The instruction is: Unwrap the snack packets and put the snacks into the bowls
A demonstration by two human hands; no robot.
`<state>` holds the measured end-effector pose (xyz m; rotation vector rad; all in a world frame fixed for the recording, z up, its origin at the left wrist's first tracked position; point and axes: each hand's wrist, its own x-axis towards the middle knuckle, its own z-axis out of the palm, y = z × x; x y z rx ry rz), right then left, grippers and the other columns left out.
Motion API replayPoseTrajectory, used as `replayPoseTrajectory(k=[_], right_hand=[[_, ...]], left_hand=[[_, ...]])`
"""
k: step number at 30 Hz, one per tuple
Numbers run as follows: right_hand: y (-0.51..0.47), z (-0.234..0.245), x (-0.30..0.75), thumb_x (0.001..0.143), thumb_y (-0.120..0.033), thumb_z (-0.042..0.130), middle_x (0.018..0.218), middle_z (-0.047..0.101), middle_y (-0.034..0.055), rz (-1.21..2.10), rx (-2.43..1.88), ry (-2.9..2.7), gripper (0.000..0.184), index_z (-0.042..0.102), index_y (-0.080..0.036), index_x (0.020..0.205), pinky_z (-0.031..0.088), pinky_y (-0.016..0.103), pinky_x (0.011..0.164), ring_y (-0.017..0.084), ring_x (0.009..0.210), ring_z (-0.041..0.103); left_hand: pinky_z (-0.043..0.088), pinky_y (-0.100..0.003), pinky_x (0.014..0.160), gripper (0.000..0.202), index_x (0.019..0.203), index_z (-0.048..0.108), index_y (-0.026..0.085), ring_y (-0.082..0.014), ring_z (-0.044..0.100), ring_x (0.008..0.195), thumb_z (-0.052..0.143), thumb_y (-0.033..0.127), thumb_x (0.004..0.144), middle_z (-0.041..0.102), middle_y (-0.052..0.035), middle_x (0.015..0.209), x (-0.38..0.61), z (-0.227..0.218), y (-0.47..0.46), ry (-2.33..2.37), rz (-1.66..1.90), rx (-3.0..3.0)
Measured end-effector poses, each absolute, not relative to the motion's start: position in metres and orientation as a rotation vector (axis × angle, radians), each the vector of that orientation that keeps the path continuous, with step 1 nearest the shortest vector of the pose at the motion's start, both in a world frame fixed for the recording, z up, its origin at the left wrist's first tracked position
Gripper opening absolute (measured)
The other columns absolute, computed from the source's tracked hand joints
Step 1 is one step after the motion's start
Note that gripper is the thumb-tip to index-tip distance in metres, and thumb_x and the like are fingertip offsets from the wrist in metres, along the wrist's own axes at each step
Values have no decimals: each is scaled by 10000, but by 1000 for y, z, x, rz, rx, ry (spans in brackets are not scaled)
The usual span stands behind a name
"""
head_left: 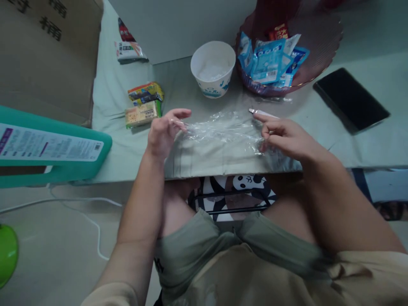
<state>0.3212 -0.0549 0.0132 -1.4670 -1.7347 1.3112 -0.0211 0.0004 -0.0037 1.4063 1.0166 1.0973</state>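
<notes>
A crinkled sheet of clear plastic film (223,134) lies on the pale green table (366,144) near its front edge. My left hand (164,134) pinches the film's left edge, fingers curled with the index finger pointing right. My right hand (282,136) grips the film's right edge with bent fingers. A small white stick-like object (259,112) lies on the table just above my right hand's fingertips.
A white paper bowl (213,68) stands behind the film. A dark red bowl (315,63) holds blue sachets. A black phone (350,98) lies at the right. Snack packets (143,104) sit at the left, near a teal box (54,146) and cardboard carton (47,55).
</notes>
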Motion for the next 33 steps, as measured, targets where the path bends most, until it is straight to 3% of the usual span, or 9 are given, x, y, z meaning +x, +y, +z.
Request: replayPoseTrajectory(k=[3, 6, 10, 12, 17, 20, 26, 30, 33], right_hand=[[-55, 14, 320, 757, -296, 593, 1539, 589, 95, 1374, -1494, -1851, 190, 512, -232, 598, 580, 487, 840, 426, 1546, 381], [-55, 16, 319, 766, -323, 585, 1457, 655, 108, 1423, -1460, -1930, 227, 485, -241, 579, 564, 464, 798, 416, 1558, 363], [-54, 16, 320, 771, -347, 576, 1216, 757, 129, 1450, -1455, -1951, 276, 429, -255, 557, 547, 469, 794, 419, 1522, 417], [-54, 16, 320, 773, -358, 569, 1132, 767, 131, 1445, -1454, -1955, 283, 406, -260, 563, 539, 489, 836, 420, 1512, 431], [-53, 16, 319, 764, -349, 548, 1168, 760, 117, 1430, -1467, -1967, 261, 395, -260, 572, 532, 499, 892, 401, 1526, 422], [-53, 18, 319, 761, -337, 552, 1223, 753, 112, 1449, -1477, -1969, 250, 402, -258, 578, 542, 476, 850, 397, 1537, 408], [-53, 21, 318, 769, -329, 534, 1357, 717, 105, 1468, -1450, -1989, 258, 380, -245, 579, 517, 482, 930, 391, 1418, 543], [-53, 21, 319, 769, -336, 558, 1520, 615, 61, 1475, -1495, -1983, 262, 401, -221, 594, 536, 466, 877, 344, 1201, 667], [-54, 20, 320, 775, -353, 592, 1437, 680, 41, 1479, -1527, -1945, 198, 510, -224, 649, 554, 470, 819, 319, 1081, 702]], left_hand=[[555, -303, 783, 471, 920, 742, 235, -252, 652, 1107, 823, 628, 674, 720, -94, 1126, -11, -4, 3, 1160, 1069, 1329], [533, -299, 788, 580, 1101, 701, 220, -219, 672, 980, 898, 441, 601, 740, -84, 1075, -2, 0, 3, 1215, 741, 1514], [463, -283, 664, 196, 831, 700, 169, -146, 578, 689, 736, 353, 775, 663, -23, 742, 3, 4, 4, 1349, 552, 1731], [443, -277, 633, 185, 775, 674, 175, -130, 534, 632, 641, 341, 849, 619, -9, 683, 4, 5, 5, 1424, 640, 1771], [527, -343, 891, 303, 987, 754, 206, -198, 660, 941, 749, 436, 789, 731, -58, 1043, 3, 11, 2, 1253, 494, 2004], [501, -402, 1020, 252, 935, 790, 221, -233, 666, 1071, 727, 432, 811, 735, -69, 1160, 4, 12, -1, 1157, 355, 2114], [516, -279, 712, 282, 800, 758, 190, -157, 667, 770, 630, 417, 908, 744, -57, 816, 3, 10, 0, 1292, 624, 1840], [390, -217, 508, 264, 700, 680, 185, -87, 508, 503, 679, 368, 890, 613, 10, 574, 2, 7, 7, 1450, 741, 1655], [343, -207, 469, 306, 623, 630, 182, -67, 438, 460, 707, 341, 872, 568, 25, 535, -2, 4, 14, 1497, 827, 1594]])
